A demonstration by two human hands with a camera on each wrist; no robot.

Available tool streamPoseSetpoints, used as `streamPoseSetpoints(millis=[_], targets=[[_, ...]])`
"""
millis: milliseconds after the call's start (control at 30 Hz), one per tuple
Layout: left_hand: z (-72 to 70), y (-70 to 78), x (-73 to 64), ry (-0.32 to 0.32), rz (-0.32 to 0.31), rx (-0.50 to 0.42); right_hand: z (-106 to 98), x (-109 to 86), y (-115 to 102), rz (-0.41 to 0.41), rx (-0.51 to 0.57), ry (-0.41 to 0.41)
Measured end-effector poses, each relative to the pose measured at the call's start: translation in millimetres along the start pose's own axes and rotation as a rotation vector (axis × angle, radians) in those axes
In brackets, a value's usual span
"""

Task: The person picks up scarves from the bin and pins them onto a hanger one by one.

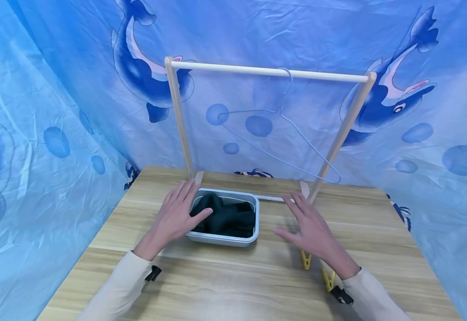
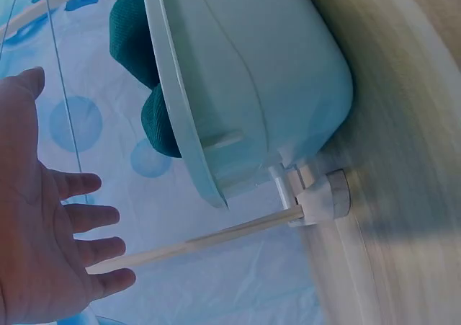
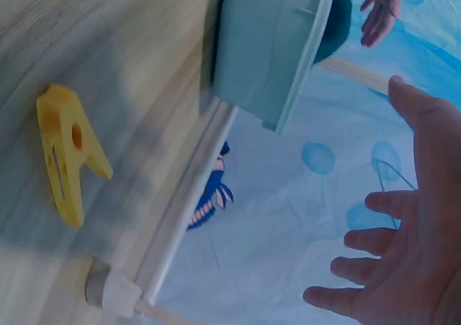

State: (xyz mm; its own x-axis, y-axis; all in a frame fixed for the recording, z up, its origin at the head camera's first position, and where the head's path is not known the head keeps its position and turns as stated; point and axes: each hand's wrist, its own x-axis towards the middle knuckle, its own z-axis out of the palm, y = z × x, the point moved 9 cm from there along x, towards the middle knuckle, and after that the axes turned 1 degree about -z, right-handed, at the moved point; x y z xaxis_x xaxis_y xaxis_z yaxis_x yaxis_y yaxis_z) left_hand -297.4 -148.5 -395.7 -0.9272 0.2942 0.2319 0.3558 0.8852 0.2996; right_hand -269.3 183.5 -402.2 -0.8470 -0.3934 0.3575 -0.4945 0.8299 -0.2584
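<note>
A pale plastic tub [image 1: 222, 241] stands on the table with bunched dark green cloth [image 1: 229, 218] inside, some of it rising above the rim in the left wrist view. My left hand [image 1: 174, 215] hovers at the tub's left side, fingers spread and palm empty. On the other side, apart from the tub, my right hand [image 1: 313, 229] is held over the table with its fingers straight and nothing in them. Below it lie two yellow clothespins, one [image 1: 306, 260] by the palm and another [image 1: 328, 280] by the wrist. The right wrist view shows one clothespin [image 3: 68, 152] close up.
Behind the tub rises a wooden rack, its white top bar [image 1: 237, 68] spanning two slanted posts. A thin wire hanger [image 1: 309, 143] hangs from the bar, tilted down to the right. The wood-grain table [image 1: 217, 285] backs onto a blue dolphin-print curtain [image 1: 233, 26].
</note>
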Motion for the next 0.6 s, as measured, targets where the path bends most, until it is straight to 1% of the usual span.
streamPoseSetpoints(millis=[167,367,500,600], targets=[[-2.5,-2.0,6.9,0.027,0.011,-0.058,18,6.7,-7,-0.019,0.055,-0.016],[-0.7,-5.5,13.8,0.044,0.01,-0.098,39,12.7,-17,-0.031,0.11,-0.045],[0.8,-5.8,18.4,0.05,0.008,-0.129,53,14.3,-21,-0.031,0.122,-0.072],[4.9,-6.7,23.0,0.043,-0.004,-0.137,61,14.9,-24,-0.051,0.118,-0.078]])
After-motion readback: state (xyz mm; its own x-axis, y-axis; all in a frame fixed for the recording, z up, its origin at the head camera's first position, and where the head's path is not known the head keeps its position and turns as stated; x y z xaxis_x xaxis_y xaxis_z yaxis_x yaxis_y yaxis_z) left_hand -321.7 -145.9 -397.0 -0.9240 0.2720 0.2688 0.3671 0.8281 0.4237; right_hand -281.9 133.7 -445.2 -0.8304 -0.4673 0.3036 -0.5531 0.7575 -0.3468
